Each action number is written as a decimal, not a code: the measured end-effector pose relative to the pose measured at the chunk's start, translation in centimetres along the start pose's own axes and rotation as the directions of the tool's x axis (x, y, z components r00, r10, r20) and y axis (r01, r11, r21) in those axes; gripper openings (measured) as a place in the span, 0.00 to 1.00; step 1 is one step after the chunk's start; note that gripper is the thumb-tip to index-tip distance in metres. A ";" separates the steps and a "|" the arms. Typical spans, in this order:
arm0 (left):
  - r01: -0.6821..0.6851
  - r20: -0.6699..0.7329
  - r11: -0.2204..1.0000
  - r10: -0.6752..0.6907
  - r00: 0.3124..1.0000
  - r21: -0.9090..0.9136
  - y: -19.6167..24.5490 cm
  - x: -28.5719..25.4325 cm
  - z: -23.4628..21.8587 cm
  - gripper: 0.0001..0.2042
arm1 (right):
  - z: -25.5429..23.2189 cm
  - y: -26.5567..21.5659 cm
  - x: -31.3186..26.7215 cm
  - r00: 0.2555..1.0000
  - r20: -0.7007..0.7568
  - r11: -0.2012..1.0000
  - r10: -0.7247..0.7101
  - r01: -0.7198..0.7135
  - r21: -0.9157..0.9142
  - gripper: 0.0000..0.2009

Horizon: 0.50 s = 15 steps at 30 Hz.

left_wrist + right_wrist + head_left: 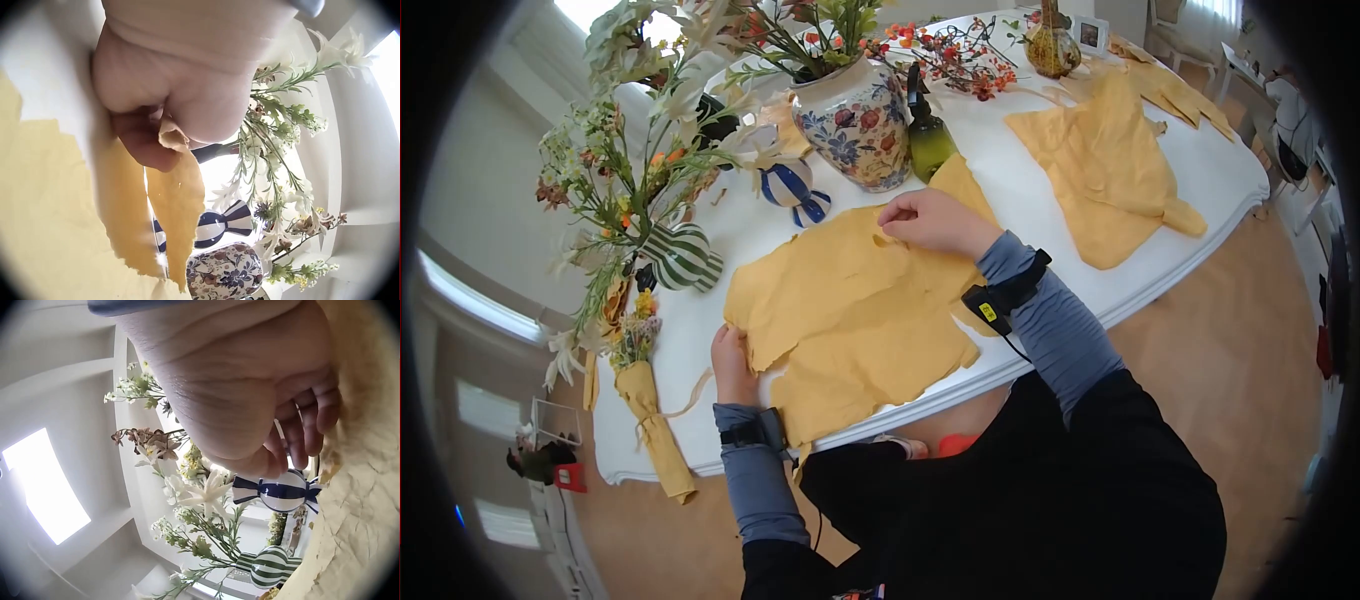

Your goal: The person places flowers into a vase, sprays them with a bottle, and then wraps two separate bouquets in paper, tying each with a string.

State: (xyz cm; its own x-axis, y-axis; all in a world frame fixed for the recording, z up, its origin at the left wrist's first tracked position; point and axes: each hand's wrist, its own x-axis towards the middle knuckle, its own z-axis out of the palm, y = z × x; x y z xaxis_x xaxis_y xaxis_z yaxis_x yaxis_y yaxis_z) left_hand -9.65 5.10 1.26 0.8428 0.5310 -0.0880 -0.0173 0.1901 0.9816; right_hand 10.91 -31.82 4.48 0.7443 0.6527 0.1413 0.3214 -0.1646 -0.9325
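The torn yellow paper point(870, 290) lies on the white bench point(1225, 170). The left hand point(733, 365) pinches its edge. The right hand point(935, 218) is loosely bent over it; I cannot tell if it holds any. A vase point(855, 125) stands behind.

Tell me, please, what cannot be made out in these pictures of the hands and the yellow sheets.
- Right wrist view: whether the right hand pinches anything; its own palm and thumb block the view.
- Right wrist view: the full extent of the yellow sheet, cut off by the right edge.
- Head view: the image in the photo frame, too small.
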 end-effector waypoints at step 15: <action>0.047 -0.270 0.978 0.010 0.963 0.204 0.4 -4.8 -8.2 0.09 | 1.5 0.8 -0.2 0.999 -0.012 0.972 -0.032 0.028 -0.234 0.13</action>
State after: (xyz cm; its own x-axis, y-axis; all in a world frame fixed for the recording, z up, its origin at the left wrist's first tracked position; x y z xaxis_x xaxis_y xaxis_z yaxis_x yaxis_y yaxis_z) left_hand -18.14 9.40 0.73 0.6659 0.7362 -0.1208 0.1330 0.0422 0.9902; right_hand 10.18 -30.99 3.18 0.7406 0.6488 0.1750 0.4703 -0.3144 -0.8246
